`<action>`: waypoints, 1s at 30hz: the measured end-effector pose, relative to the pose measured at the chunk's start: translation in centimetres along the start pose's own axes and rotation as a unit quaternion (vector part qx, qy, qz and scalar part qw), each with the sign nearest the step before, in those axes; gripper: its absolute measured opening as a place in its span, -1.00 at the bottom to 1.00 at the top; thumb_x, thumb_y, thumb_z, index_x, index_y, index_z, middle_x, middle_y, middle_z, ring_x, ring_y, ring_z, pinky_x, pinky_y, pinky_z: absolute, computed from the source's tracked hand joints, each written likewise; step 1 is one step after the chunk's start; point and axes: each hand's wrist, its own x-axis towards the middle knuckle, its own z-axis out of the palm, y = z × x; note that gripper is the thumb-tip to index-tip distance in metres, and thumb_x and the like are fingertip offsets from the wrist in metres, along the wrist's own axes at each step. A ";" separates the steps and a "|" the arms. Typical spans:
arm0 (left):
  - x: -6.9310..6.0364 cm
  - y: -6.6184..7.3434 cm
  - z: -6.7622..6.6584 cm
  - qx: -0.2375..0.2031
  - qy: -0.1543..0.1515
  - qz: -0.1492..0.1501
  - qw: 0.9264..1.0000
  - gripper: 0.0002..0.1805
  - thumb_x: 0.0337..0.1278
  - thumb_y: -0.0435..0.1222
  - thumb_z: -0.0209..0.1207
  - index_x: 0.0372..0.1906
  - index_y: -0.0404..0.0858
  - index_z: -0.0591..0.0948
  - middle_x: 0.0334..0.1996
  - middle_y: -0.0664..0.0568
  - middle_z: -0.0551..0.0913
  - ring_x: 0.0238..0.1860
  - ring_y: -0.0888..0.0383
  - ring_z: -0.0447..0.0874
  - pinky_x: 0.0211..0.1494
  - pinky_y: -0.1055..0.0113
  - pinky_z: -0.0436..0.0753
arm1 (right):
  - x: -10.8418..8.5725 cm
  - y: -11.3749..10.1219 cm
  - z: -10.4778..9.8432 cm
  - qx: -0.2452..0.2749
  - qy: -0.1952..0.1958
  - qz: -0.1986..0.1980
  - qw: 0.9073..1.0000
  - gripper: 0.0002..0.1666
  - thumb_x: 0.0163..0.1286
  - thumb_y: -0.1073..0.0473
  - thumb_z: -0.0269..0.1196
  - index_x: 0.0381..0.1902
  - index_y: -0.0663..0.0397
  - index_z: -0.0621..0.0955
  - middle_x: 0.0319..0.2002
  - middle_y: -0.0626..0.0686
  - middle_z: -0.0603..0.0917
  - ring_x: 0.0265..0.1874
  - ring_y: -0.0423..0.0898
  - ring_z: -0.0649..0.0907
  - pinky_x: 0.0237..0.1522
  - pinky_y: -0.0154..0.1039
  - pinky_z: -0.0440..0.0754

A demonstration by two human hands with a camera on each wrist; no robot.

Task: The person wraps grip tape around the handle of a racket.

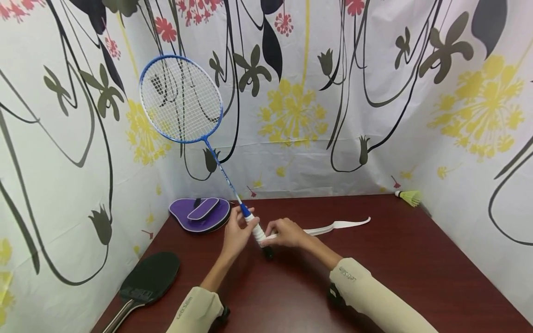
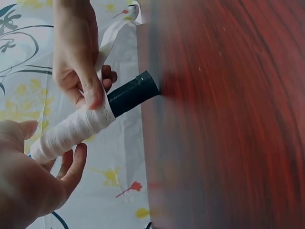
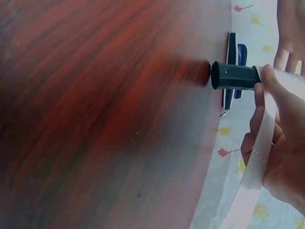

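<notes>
A blue badminton racket [image 1: 182,99] stands tilted, its head up to the left and its handle end low near the tabletop. My left hand [image 1: 235,237] holds the upper handle between thumb and fingers. White grip tape [image 2: 71,133] is wound over most of the handle, while the butt end [image 2: 133,94] shows bare black. With thumb and fingers, my right hand [image 1: 288,232] pinches the tape at the edge of the winding. From there the loose tape strip [image 3: 252,183] runs past the right palm and trails rightward above or along the table.
On the dark red-brown table [image 1: 399,263], a purple paddle case [image 1: 183,213] lies at the back left. A black table tennis paddle [image 1: 151,275] lies at the left edge. A yellow shuttlecock [image 1: 410,198] sits at the back right corner. Flower-printed curtains [image 1: 325,111] enclose the table.
</notes>
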 end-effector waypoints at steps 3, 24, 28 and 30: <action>0.0 -0.2 0.3 -0.017 0.031 -0.012 0.999 -0.46 0.10 -0.30 0.53 0.16 -0.18 0.55 0.00 -0.12 0.77 0.04 -0.05 0.77 0.11 0.11 0.70 | 0.0 0.3 0.1 0.005 0.000 0.009 1.000 -0.66 0.15 -0.21 0.58 -0.37 -0.18 0.71 -0.51 -0.28 0.67 -0.53 -0.33 0.55 -0.42 -0.34 0.57; 1.0 0.0 -0.8 -0.032 -0.044 0.007 0.999 -0.24 0.24 -0.66 0.23 0.51 -0.58 0.22 0.02 -0.56 0.65 0.14 -0.43 0.64 0.15 0.09 0.69 | -0.1 1.4 -0.5 0.059 -0.050 -0.032 0.997 -0.82 0.34 0.06 0.49 -0.14 -0.05 0.79 -0.40 -0.21 0.80 -0.44 -0.37 0.72 -0.34 -0.38 0.65; 1.0 -0.1 -0.8 -0.041 -0.067 0.006 0.997 -0.22 0.29 -0.65 0.19 0.56 -0.51 0.17 0.09 -0.51 0.64 0.14 -0.40 0.66 0.12 0.33 0.67 | 0.1 1.3 -0.4 0.081 -0.086 -0.022 0.993 -0.71 0.39 0.10 0.45 0.00 0.09 0.77 -0.45 -0.18 0.80 -0.47 -0.34 0.74 -0.39 -0.39 0.66; 1.0 -0.1 -0.8 -0.046 -0.072 0.005 0.996 -0.22 0.31 -0.63 0.17 0.58 -0.46 0.17 0.12 -0.45 0.65 0.12 -0.38 0.67 0.09 0.39 0.66 | 0.2 1.2 -0.4 0.087 -0.108 -0.019 0.990 -0.72 0.41 0.10 0.43 0.00 0.11 0.77 -0.47 -0.18 0.80 -0.48 -0.33 0.74 -0.40 -0.40 0.66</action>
